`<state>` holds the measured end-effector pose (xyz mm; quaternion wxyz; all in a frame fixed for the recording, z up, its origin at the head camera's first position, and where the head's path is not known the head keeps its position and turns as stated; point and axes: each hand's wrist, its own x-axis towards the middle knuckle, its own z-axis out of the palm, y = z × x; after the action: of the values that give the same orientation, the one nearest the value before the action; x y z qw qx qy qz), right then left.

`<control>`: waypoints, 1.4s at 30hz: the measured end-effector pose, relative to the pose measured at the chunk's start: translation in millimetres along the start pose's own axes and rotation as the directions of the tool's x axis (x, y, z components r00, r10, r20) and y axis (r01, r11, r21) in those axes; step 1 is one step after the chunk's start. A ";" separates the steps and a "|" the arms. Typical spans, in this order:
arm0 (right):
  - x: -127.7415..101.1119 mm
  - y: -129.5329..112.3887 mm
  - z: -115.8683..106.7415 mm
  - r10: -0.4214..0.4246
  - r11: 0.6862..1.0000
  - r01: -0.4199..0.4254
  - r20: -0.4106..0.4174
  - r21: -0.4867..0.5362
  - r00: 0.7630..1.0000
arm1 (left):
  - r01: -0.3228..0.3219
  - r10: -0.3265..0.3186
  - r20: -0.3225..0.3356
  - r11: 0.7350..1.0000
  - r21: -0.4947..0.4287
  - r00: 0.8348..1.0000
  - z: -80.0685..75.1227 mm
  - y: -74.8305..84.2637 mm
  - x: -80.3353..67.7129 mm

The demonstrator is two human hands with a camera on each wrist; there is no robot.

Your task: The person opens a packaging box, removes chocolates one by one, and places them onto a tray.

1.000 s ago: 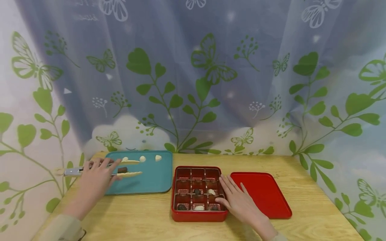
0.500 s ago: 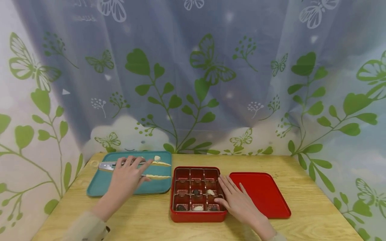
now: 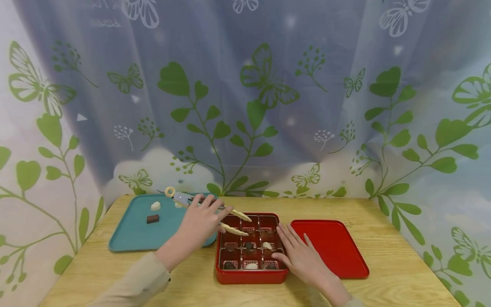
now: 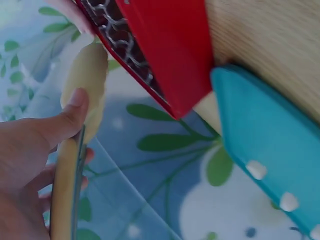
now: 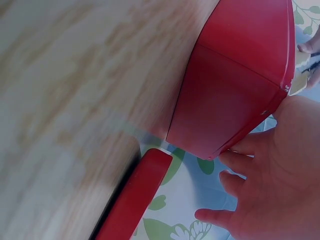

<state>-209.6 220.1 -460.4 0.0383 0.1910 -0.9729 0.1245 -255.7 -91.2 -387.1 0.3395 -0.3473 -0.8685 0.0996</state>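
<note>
At the left of the head view a teal tray [image 3: 126,238] lies on the worktop [image 3: 383,285], with a dark square chocolate [image 3: 152,218] and a pale one [image 3: 155,206] on it, both well apart from the tong tips. Right of the tray, the left hand [image 3: 201,219] grips a pair of tongs [image 3: 215,213]; the thumb lies along one arm in the left wrist view, fingers curled round the other. The tongs' long axis runs from the ring end at the upper left down to the cream tips at the lower right, which hang over the upper left cells of the red compartment box [image 3: 251,277]. The tips stand a little spread, and no piece shows between them, though they are small in the frame. The box's middle and front rows hold dark and pale pieces; the back row looks unfilled. The right hand [image 3: 303,256] rests flat with straight fingers against the box's right edge, farther from the tongs' tips than the left. Right of it lies the red lid [image 3: 337,251], flat on the worktop.
</note>
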 end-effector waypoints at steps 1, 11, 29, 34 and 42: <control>-0.2 -0.3 -0.1 -0.003 1.000 0.003 -0.005 0.003 1.000 | -0.018 0.018 0.007 1.000 0.016 1.000 -0.2 2.9 3.7; 1.2 -0.8 -0.1 -0.004 1.000 0.004 -0.007 0.007 1.000 | -0.165 0.142 0.133 0.969 0.183 0.981 -4.8 26.7 35.1; 0.4 -0.8 1.2 -0.007 1.000 0.007 -0.004 0.003 1.000 | -0.322 0.212 0.347 0.898 0.299 0.913 -2.9 57.6 58.1; -0.1 -1.3 -2.4 0.000 1.000 0.000 -0.003 0.008 1.000 | -0.341 0.234 0.349 0.894 0.289 0.908 -1.8 58.6 63.1; 0.0 -1.6 -3.0 0.017 1.000 -0.018 0.026 0.008 1.000 | -0.415 0.278 0.384 0.843 0.342 0.881 -8.1 62.9 77.6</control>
<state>-208.9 219.4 -457.1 0.0240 0.1843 -0.9744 0.1262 -257.7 6.8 -366.4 0.2362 -0.3995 -0.7919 0.3969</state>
